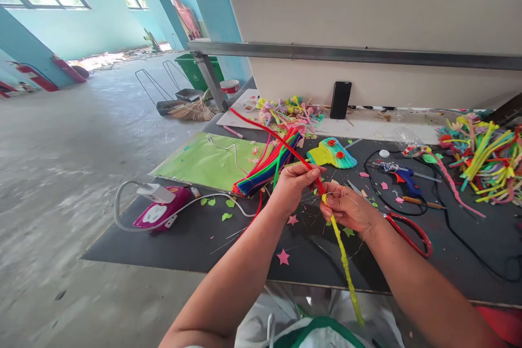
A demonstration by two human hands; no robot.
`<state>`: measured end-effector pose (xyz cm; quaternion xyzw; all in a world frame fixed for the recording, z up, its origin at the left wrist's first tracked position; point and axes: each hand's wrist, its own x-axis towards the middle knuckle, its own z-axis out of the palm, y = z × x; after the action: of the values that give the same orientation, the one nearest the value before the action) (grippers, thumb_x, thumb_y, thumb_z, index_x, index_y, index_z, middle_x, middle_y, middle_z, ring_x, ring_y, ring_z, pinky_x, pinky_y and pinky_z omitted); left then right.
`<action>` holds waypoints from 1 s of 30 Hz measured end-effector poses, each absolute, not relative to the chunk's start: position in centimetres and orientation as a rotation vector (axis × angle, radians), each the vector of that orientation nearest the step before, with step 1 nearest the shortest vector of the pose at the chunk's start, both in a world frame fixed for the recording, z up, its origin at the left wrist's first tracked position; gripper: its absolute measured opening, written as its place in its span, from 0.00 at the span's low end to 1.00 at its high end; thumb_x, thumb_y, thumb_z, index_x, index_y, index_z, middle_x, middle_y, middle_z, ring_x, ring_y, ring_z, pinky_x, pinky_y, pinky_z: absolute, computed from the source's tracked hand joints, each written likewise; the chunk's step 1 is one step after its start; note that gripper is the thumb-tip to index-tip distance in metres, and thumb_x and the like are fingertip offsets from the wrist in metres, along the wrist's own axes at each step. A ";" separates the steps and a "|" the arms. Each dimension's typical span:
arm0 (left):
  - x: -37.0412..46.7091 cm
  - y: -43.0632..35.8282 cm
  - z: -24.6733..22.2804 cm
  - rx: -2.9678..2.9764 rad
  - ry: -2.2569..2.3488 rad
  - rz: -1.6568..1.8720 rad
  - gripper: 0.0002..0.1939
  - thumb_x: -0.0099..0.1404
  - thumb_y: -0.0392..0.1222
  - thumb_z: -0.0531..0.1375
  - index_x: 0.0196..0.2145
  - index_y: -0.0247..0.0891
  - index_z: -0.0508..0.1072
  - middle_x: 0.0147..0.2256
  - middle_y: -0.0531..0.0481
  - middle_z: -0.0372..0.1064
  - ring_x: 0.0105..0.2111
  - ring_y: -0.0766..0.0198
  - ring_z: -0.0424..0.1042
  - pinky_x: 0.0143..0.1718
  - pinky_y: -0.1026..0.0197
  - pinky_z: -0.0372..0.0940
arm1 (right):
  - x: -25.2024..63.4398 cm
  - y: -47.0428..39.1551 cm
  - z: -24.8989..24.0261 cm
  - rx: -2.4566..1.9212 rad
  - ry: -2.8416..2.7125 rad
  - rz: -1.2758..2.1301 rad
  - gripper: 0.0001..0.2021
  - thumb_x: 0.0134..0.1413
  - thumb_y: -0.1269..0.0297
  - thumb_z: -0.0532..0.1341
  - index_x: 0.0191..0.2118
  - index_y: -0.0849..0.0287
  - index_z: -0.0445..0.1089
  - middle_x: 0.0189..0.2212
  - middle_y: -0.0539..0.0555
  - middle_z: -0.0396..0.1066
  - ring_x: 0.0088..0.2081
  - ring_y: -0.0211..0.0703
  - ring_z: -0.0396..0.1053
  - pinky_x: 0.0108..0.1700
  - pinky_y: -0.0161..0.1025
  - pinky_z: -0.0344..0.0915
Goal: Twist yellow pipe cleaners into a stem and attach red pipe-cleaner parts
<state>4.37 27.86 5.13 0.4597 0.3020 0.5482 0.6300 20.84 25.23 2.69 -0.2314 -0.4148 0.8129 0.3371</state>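
Red and yellow fuzzy strands meet between two bare hands just above the dark tabletop [163, 250]. From where I stand, the left hand [297, 187] pinches the red strand [269, 131] between thumb and fingers, while the right hand [346, 209] nips the yellow strand [343, 258] near its top, where the two colours join.

I count one black phone [341, 100] propped upright, one blue glue gun [409, 182], one pair of red-handled scissors [426, 243] partly behind the right forearm, and two heaps of fuzzy scraps, one at the back [289, 111] and a bigger one at the right [489, 157]. One bundle of coloured strands [261, 174] lies beyond the left wrist, on a clear packet [183, 157] that seems to hold something light green. On the floor stand a green bin [190, 68] and a small bucket [230, 87] (I cannot see inside either).

The red length is straight and smooth, slanting up leftward; the yellow one looks lumpy and twisted, hanging past the table's near edge.
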 end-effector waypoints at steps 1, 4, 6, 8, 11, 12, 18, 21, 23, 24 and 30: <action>4.4 27.8 5.1 1.047 0.683 1.251 0.10 0.52 0.45 0.67 0.25 0.35 0.77 0.24 0.50 0.71 0.22 0.70 0.65 0.24 0.65 0.59 | 20.8 25.2 2.7 -0.595 -1.074 2.116 0.13 0.49 0.61 0.66 0.40 0.56 0.65 0.20 0.48 0.67 0.16 0.27 0.46 0.23 0.30 0.45; 4.4 27.7 5.1 1.036 0.679 1.238 0.09 0.52 0.45 0.68 0.27 0.35 0.78 0.24 0.50 0.70 0.22 0.70 0.65 0.25 0.65 0.60 | 20.8 25.3 2.6 -0.579 -1.050 2.100 0.12 0.50 0.63 0.66 0.39 0.55 0.65 0.20 0.48 0.67 0.16 0.27 0.47 0.23 0.30 0.46; 4.4 27.7 5.1 1.036 0.678 1.233 0.10 0.52 0.44 0.68 0.28 0.35 0.78 0.23 0.51 0.70 0.22 0.70 0.65 0.25 0.66 0.59 | 20.7 25.3 2.5 -0.585 -1.035 2.086 0.11 0.49 0.63 0.67 0.37 0.56 0.65 0.20 0.47 0.67 0.17 0.28 0.48 0.23 0.30 0.47; 4.5 27.6 5.1 1.041 0.671 1.239 0.09 0.52 0.44 0.68 0.28 0.35 0.79 0.23 0.50 0.70 0.22 0.71 0.64 0.25 0.66 0.59 | 20.7 25.3 2.3 -0.598 -1.024 2.068 0.11 0.48 0.63 0.67 0.35 0.56 0.65 0.20 0.47 0.66 0.17 0.28 0.49 0.23 0.30 0.48; 4.5 27.6 5.1 1.052 0.673 1.253 0.09 0.52 0.44 0.68 0.26 0.34 0.78 0.25 0.49 0.72 0.22 0.71 0.64 0.24 0.66 0.58 | 20.6 25.4 2.2 -0.605 -1.014 2.046 0.10 0.48 0.64 0.67 0.34 0.56 0.65 0.20 0.46 0.65 0.17 0.29 0.49 0.23 0.30 0.48; 4.5 27.6 5.1 1.052 0.675 1.255 0.09 0.52 0.44 0.68 0.26 0.34 0.78 0.26 0.49 0.72 0.22 0.71 0.64 0.24 0.66 0.58 | 20.6 25.4 2.1 -0.605 -1.013 2.038 0.10 0.49 0.64 0.67 0.35 0.56 0.66 0.20 0.46 0.65 0.17 0.29 0.50 0.23 0.30 0.49; 4.5 27.8 5.1 1.024 0.683 1.308 0.11 0.53 0.45 0.67 0.31 0.34 0.78 0.25 0.51 0.69 0.21 0.71 0.64 0.23 0.66 0.59 | 20.6 25.3 2.3 -0.592 -1.093 2.054 0.12 0.50 0.62 0.66 0.40 0.58 0.67 0.19 0.47 0.65 0.18 0.29 0.50 0.23 0.31 0.50; 4.5 27.9 5.0 1.024 0.681 1.332 0.11 0.53 0.45 0.67 0.31 0.34 0.78 0.25 0.51 0.69 0.21 0.72 0.64 0.24 0.66 0.59 | 20.6 25.3 2.6 -0.593 -1.114 2.067 0.14 0.50 0.61 0.66 0.41 0.58 0.67 0.18 0.47 0.66 0.17 0.29 0.49 0.23 0.30 0.48; 4.5 27.9 5.0 1.027 0.676 1.327 0.11 0.54 0.45 0.66 0.31 0.34 0.78 0.25 0.51 0.69 0.22 0.71 0.64 0.24 0.65 0.59 | 20.6 25.3 2.6 -0.599 -1.110 2.066 0.14 0.50 0.61 0.66 0.41 0.58 0.66 0.18 0.47 0.66 0.17 0.29 0.49 0.23 0.30 0.48; 4.5 27.9 4.9 1.029 0.672 1.320 0.11 0.54 0.45 0.66 0.31 0.34 0.78 0.25 0.51 0.69 0.22 0.71 0.64 0.24 0.65 0.59 | 20.6 25.3 2.6 -0.599 -1.105 2.062 0.14 0.50 0.61 0.66 0.41 0.57 0.66 0.18 0.47 0.66 0.17 0.29 0.49 0.23 0.30 0.49; 4.5 27.6 4.9 1.055 0.675 1.289 0.10 0.54 0.44 0.66 0.30 0.34 0.78 0.24 0.50 0.70 0.22 0.70 0.65 0.24 0.65 0.59 | 20.7 25.3 2.3 -0.598 -1.035 2.038 0.11 0.50 0.64 0.66 0.37 0.56 0.65 0.19 0.46 0.66 0.17 0.28 0.49 0.24 0.31 0.50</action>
<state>4.55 27.59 4.93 0.4593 0.2940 0.5613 0.6226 20.73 25.32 2.29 -0.2341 -0.4052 0.7980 0.3797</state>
